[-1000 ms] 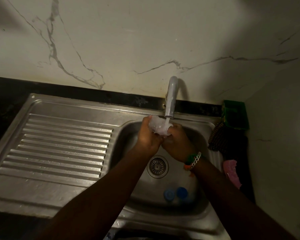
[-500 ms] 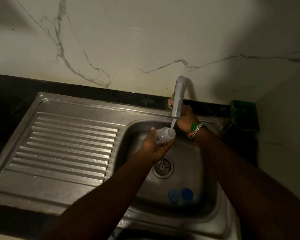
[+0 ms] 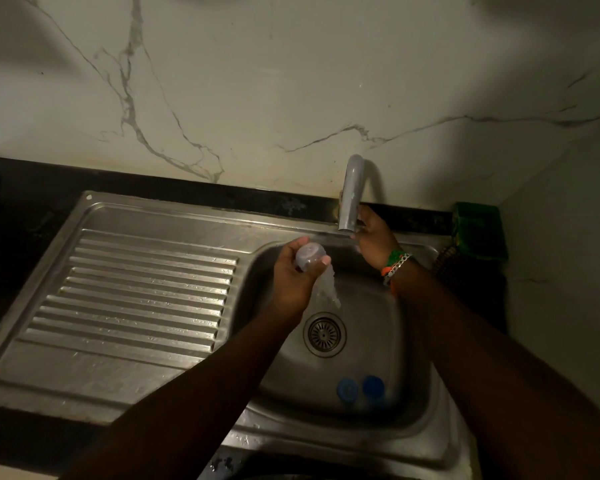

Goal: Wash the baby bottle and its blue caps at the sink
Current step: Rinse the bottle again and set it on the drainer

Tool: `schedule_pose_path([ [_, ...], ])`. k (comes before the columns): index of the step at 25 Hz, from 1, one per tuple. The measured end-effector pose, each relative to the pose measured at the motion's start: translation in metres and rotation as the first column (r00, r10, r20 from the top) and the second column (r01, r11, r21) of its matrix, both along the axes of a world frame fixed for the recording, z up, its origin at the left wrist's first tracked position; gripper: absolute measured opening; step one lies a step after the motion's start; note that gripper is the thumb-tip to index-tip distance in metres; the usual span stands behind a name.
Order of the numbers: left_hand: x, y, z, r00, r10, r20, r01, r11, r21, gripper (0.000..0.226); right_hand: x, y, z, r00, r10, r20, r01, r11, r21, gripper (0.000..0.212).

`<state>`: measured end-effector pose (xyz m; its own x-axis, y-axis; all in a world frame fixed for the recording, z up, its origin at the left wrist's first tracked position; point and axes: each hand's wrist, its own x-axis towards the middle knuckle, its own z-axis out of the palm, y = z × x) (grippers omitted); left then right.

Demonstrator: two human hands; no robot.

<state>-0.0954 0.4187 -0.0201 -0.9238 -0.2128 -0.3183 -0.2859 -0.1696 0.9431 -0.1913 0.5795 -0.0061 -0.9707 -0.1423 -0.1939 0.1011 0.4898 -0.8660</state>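
Observation:
My left hand grips the clear baby bottle over the sink basin, tipped mouth down so its base faces me. Water pours out of it toward the drain. My right hand is up at the tap, fingers beside the spout's end; whether it holds the tap handle is hidden. Two blue caps lie side by side on the basin floor near the front wall.
A ribbed steel draining board fills the left half of the sink unit. A green scrub pad holder sits at the back right corner, with a dark brush just below it. A marble wall rises behind.
The bottle was under the running tap with both hands, then only the left. Now the left hand has upended it and water spills out. The right hand reached to the tap; no stream falls from the spout.

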Motion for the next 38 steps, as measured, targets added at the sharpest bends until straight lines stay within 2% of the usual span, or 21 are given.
schedule_pose_path([
  [3, 0.007, -0.001, 0.011, 0.989, -0.094, -0.114, 0.078, 0.987, -0.140, 0.076, 0.027, -0.004, 0.012, 0.996, -0.074, -0.056, 0.080, 0.991, 0.105, 0.051],
  [5, 0.009, -0.004, 0.020, 0.977, -0.144, -0.158, 0.121, 0.982, -0.144, 0.088, 0.050, -0.003, 0.021, 0.994, 0.079, -0.078, -0.070, 0.992, 0.104, 0.053],
  [7, 0.013, -0.008, 0.029, 0.955, -0.215, -0.203, 0.191, 0.973, -0.131, 0.097, 0.074, 0.001, 0.034, 0.951, 0.291, -0.100, -0.285, 0.956, 0.072, 0.061],
  [8, 0.013, -0.010, 0.034, 0.946, -0.254, -0.203, 0.231, 0.964, -0.130, 0.100, 0.081, 0.002, 0.040, 0.928, 0.350, -0.127, -0.339, 0.935, 0.102, 0.064],
  [11, 0.023, -0.016, 0.053, 0.916, -0.349, -0.196, 0.311, 0.929, -0.199, 0.105, 0.099, -0.002, 0.060, 0.909, 0.353, -0.223, -0.321, 0.932, 0.165, 0.064],
  [13, 0.028, -0.022, 0.063, 0.915, -0.356, -0.190, 0.300, 0.915, -0.271, 0.093, 0.104, -0.001, 0.073, 0.905, 0.335, -0.261, -0.321, 0.942, 0.095, 0.058],
  [16, 0.037, -0.042, 0.063, 0.945, -0.262, -0.194, 0.198, 0.934, -0.296, 0.049, 0.107, 0.012, 0.082, 0.939, 0.244, -0.244, -0.254, 0.967, -0.008, 0.062],
  [17, 0.043, -0.054, 0.057, 0.955, -0.235, -0.181, 0.165, 0.928, -0.334, 0.043, 0.108, 0.017, 0.077, 0.959, 0.184, -0.216, -0.206, 0.975, -0.085, 0.062],
  [19, 0.059, -0.081, 0.037, 0.971, -0.205, -0.123, 0.123, 0.870, -0.478, 0.040, 0.116, 0.023, 0.054, 1.000, 0.004, -0.005, -0.005, 0.968, -0.251, 0.056],
  [21, 0.078, -0.117, 0.009, 0.982, -0.187, -0.035, 0.117, 0.739, -0.664, 0.045, 0.137, 0.019, 0.016, 0.973, -0.096, 0.208, 0.120, 0.987, -0.106, 0.053],
  [23, 0.101, -0.158, -0.019, 0.979, -0.175, 0.108, 0.192, 0.590, -0.784, 0.063, 0.155, 0.016, -0.023, 0.971, -0.167, 0.173, 0.133, 0.972, 0.196, 0.053],
  [24, 0.113, -0.178, -0.030, 0.976, -0.143, 0.162, 0.214, 0.539, -0.815, 0.071, 0.161, 0.010, -0.032, 0.975, -0.189, 0.116, 0.153, 0.951, 0.268, 0.053],
  [26, 0.132, -0.219, -0.046, 0.973, -0.041, 0.225, 0.218, 0.474, -0.853, 0.081, 0.155, -0.007, -0.032, 0.965, -0.227, 0.136, 0.204, 0.965, 0.165, 0.044],
  [27, 0.139, -0.238, -0.051, 0.972, -0.009, 0.235, 0.214, 0.454, -0.865, 0.083, 0.149, -0.018, -0.027, 0.957, -0.218, 0.191, 0.204, 0.975, 0.090, 0.040],
  [29, 0.149, -0.274, -0.057, 0.975, 0.029, 0.221, 0.186, 0.438, -0.880, 0.083, 0.136, -0.046, -0.023, 0.960, -0.182, 0.215, 0.162, 0.981, 0.109, 0.044],
  [30, 0.151, -0.291, -0.059, 0.974, 0.052, 0.223, 0.181, 0.422, -0.888, 0.084, 0.133, -0.064, -0.020, 0.976, -0.148, 0.162, 0.114, 0.973, 0.202, 0.048],
  [32, 0.153, -0.321, -0.062, 0.968, 0.069, 0.240, 0.194, 0.400, -0.896, 0.088, 0.129, -0.106, -0.017, 0.997, 0.012, -0.082, 0.024, 0.905, 0.425, 0.050],
  [33, 0.153, -0.333, -0.065, 0.967, 0.064, 0.245, 0.200, 0.400, -0.895, 0.090, 0.127, -0.130, -0.015, 0.976, 0.118, -0.181, -0.024, 0.892, 0.452, 0.052],
  [34, 0.154, -0.343, -0.067, 0.966, 0.065, 0.252, 0.206, 0.396, -0.895, 0.092, 0.124, -0.161, -0.013, 0.961, 0.176, -0.215, -0.076, 0.911, 0.406, 0.056],
  [36, 0.156, -0.360, -0.072, 0.963, 0.085, 0.256, 0.204, 0.392, -0.897, 0.097, 0.115, -0.231, -0.008, 0.957, 0.219, -0.189, -0.176, 0.959, 0.224, 0.066],
  [38, 0.161, -0.368, -0.079, 0.953, 0.140, 0.269, 0.195, 0.397, -0.897, 0.100, 0.107, -0.302, -0.005, 0.937, 0.284, -0.201, -0.261, 0.956, 0.134, 0.069],
])
